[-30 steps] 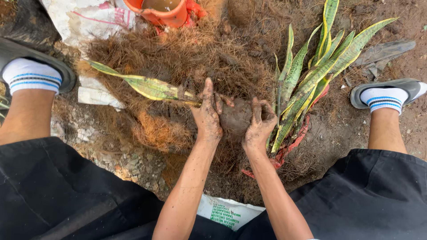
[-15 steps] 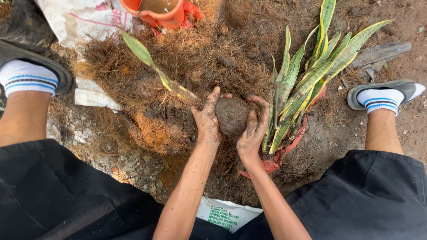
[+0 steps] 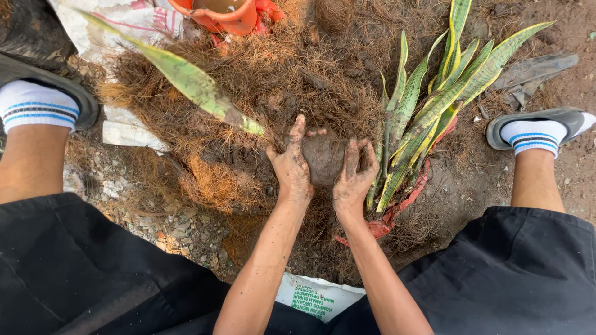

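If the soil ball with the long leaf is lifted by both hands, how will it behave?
The soil ball looks moist and packed, so probably heavy for its size and crumbly if squeezed. The long leaf sticks out far sideways, so it may tip. The left hand and right hand cup it.

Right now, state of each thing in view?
left hand: muddy, pressed on soil ball
right hand: muddy, cupping soil ball
soil ball: lifted, gripped between both hands
cut leaf: raised, base at the ball
snake plant clump: lying on fibre
orange pot: upright
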